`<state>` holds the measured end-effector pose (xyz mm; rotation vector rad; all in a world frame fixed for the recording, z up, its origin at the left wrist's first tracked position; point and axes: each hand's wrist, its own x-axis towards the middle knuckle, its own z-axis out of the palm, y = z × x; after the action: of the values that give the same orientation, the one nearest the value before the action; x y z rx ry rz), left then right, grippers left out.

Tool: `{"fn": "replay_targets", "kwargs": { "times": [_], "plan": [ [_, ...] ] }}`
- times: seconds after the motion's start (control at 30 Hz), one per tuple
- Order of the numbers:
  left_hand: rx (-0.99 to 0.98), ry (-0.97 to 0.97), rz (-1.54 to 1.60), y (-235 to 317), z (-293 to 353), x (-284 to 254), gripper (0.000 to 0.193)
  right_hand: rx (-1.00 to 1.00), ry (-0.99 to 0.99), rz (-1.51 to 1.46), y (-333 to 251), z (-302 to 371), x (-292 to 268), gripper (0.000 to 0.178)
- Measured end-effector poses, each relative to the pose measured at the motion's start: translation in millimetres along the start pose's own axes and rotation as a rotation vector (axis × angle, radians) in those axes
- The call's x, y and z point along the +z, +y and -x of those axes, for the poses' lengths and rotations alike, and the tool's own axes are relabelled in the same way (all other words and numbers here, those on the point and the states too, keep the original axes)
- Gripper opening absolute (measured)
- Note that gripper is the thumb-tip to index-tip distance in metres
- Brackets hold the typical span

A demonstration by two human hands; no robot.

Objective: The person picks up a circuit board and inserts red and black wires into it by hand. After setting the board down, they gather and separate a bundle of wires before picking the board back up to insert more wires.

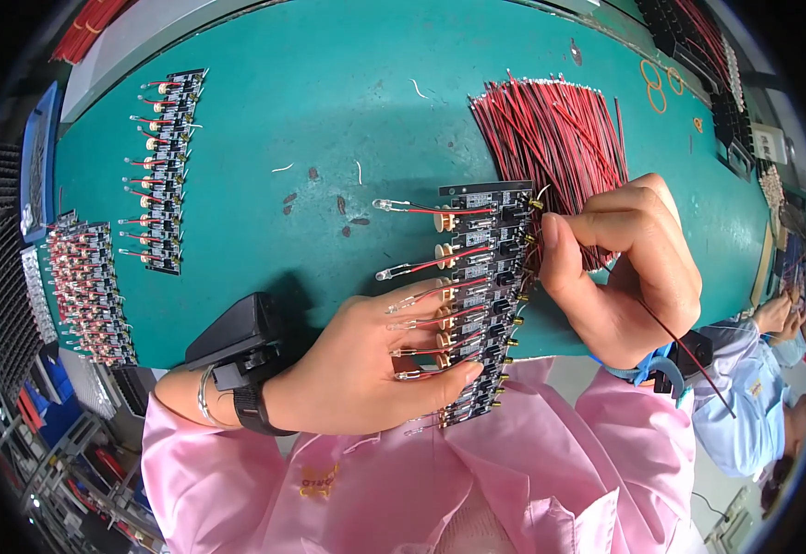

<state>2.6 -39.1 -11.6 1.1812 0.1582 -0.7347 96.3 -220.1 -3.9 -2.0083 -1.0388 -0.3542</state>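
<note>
My left hand [348, 369] is closed around the left side of a black circuit board strip [495, 258], thumb on its face. Copper coils and clear LEDs on red leads stick out along the strip's left edge, and small brass-coloured parts line its right edge. At the strip's upper right, my right hand [643, 268] pinches with thumb and forefinger beside a short pale wire end. A thin dark red wire [698, 360] runs through that hand, its tail hanging out at the lower right. The pinched end itself is hidden by the fingers.
A thick bundle of red and black wires [551, 120] lies behind my right hand. At the left are another board strip [165, 175] and a stack of strips [89, 295]. Rubber bands [654, 88] lie on the green mat [329, 111]. A co-worker [745, 397] sits at the right.
</note>
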Motion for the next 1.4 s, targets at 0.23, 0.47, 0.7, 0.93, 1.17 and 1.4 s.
{"fn": "replay_targets", "kwargs": {
  "times": [0.23,0.47,0.7,0.93,1.17,1.4],
  "plan": [
    [0.044,0.010,0.003,-5.4,-0.8,0.7,0.043,-0.011,0.002,0.003,-0.2,0.5,2.3,0.015],
    [0.112,0.011,-0.032,-9.3,-0.5,1.1,0.039,0.022,-0.009,0.001,-2.1,1.6,2.1,0.015],
    [0.054,0.028,0.020,-3.2,0.6,3.4,0.040,0.020,-0.015,-0.005,0.0,0.9,1.4,0.015],
    [0.147,0.018,-0.042,-8.2,0.6,1.8,0.041,-0.027,0.064,-0.022,-1.2,0.3,2.4,0.014],
    [0.123,0.018,-0.031,-6.5,1.5,1.9,0.041,0.032,0.016,-0.052,-3.2,-0.2,0.9,0.012],
    [0.092,0.011,-0.013,-4.4,1.6,2.4,0.040,0.067,-0.022,-0.043,-5.0,-0.8,-0.6,0.013]
  ]
}}
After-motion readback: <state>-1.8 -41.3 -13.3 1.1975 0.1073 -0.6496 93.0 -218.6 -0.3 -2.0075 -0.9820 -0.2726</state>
